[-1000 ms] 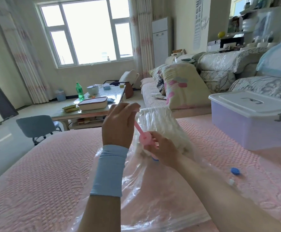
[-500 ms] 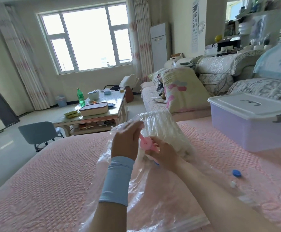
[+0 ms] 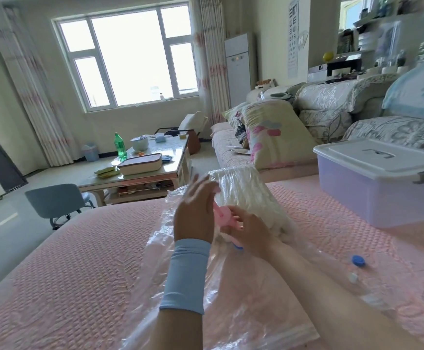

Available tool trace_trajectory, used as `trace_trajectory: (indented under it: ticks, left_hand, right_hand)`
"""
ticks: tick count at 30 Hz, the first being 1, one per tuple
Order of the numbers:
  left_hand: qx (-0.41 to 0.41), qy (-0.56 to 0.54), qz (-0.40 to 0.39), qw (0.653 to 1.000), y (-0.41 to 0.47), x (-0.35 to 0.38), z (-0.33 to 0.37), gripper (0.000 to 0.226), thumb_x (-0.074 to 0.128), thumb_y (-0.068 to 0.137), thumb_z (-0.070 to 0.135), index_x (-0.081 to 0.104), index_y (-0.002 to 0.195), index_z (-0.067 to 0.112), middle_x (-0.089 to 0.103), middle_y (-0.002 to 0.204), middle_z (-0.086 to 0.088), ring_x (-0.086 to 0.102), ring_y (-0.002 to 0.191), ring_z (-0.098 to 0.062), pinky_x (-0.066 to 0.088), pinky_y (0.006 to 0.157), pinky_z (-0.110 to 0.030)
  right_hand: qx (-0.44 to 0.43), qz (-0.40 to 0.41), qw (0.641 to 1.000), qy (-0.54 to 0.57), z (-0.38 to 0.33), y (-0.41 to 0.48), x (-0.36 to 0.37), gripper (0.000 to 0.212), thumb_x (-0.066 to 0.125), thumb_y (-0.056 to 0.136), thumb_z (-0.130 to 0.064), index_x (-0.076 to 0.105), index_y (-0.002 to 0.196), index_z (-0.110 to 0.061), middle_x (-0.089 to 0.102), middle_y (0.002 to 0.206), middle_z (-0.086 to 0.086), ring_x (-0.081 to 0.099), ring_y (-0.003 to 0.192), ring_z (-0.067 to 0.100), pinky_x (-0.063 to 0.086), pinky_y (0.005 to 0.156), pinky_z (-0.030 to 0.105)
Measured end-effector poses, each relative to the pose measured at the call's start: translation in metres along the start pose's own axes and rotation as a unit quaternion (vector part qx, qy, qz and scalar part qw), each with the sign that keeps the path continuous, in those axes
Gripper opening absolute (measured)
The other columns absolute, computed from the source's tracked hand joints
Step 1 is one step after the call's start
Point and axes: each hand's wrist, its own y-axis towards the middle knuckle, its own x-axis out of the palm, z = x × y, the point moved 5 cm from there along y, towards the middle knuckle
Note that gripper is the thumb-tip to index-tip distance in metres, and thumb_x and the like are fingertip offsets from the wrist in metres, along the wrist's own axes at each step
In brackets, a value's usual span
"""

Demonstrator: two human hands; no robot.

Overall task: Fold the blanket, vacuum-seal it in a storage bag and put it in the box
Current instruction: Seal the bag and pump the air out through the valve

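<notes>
White, ribbed blanket (image 3: 246, 195) in a crinkled clear storage bag (image 3: 160, 248)

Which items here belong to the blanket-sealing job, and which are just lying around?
Job: blanket, storage bag, pink pump in the right hand, blue cap, lidded box.
Lying about: green bottle, lunch box, floral pillow, blue chair.

Left hand (image 3: 195, 213) splayed, right hand (image 3: 252, 234) gripping pump (image 3: 222, 215)

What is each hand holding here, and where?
The right hand grips the pink pump round its barrel; left hand beside it is blurred, its hold unclear.
</notes>
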Motion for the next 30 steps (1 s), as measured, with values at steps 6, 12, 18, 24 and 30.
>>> trace_trajectory:
  ticks: [6, 12, 18, 24, 30]
  left_hand:
    - [0.014, 0.016, 0.193, 0.981, 0.006, -0.031, 0.008, 0.020, 0.048, 0.098, 0.009, 0.068, 0.100, 0.010, 0.065, 0.125, -0.002, 0.048, 0.132, -0.023, 0.030, 0.112, -0.016]
    - [-0.074, -0.042, -0.133, 0.987, -0.023, 0.028, -0.013, 0.017, 0.061, 0.088, 0.000, 0.074, 0.091, 0.010, 0.072, 0.104, -0.005, 0.065, 0.109, -0.026, 0.042, 0.089, -0.009]
    - [0.050, 0.031, 0.176, 0.983, 0.008, -0.036, 0.018, 0.027, 0.046, 0.100, 0.023, 0.071, 0.100, 0.010, 0.071, 0.105, -0.002, 0.062, 0.102, -0.016, 0.045, 0.095, -0.021]
    - [-0.042, -0.003, -0.011, 0.999, -0.012, 0.006, -0.006, 0.014, 0.060, 0.091, 0.005, 0.073, 0.092, 0.011, 0.072, 0.106, -0.008, 0.063, 0.110, -0.026, 0.043, 0.091, -0.019]
    - [-0.053, -0.010, -0.071, 0.996, -0.017, 0.009, -0.005, 0.012, 0.059, 0.091, 0.003, 0.070, 0.090, 0.010, 0.069, 0.092, -0.008, 0.062, 0.078, -0.022, 0.049, 0.069, -0.022]
  right_hand:
    - [-0.007, -0.020, 1.000, -0.019, -0.001, -0.001, 0.002, 0.051, 0.080, 0.083, -0.029, 0.060, 0.130, -0.034, 0.070, 0.115, -0.011, 0.065, 0.103, 0.009, 0.049, 0.088, 0.017]
    - [0.007, -0.014, 1.000, -0.008, 0.001, -0.001, -0.001, 0.053, 0.081, 0.081, -0.030, 0.061, 0.130, -0.034, 0.073, 0.107, -0.005, 0.069, 0.100, 0.013, 0.055, 0.092, 0.038]
    - [-0.003, -0.016, 1.000, -0.022, 0.003, -0.001, -0.002, 0.051, 0.079, 0.081, -0.035, 0.059, 0.128, -0.038, 0.072, 0.112, -0.012, 0.066, 0.104, 0.008, 0.054, 0.093, 0.030]
    - [-0.009, -0.016, 0.999, -0.026, -0.002, -0.002, 0.000, 0.051, 0.080, 0.081, -0.028, 0.061, 0.128, -0.034, 0.071, 0.108, -0.013, 0.067, 0.101, 0.008, 0.053, 0.089, 0.025]
    - [-0.008, -0.024, 0.999, -0.030, -0.002, -0.004, -0.001, 0.051, 0.080, 0.082, -0.029, 0.061, 0.129, -0.035, 0.072, 0.108, -0.010, 0.068, 0.101, 0.010, 0.054, 0.092, 0.032]
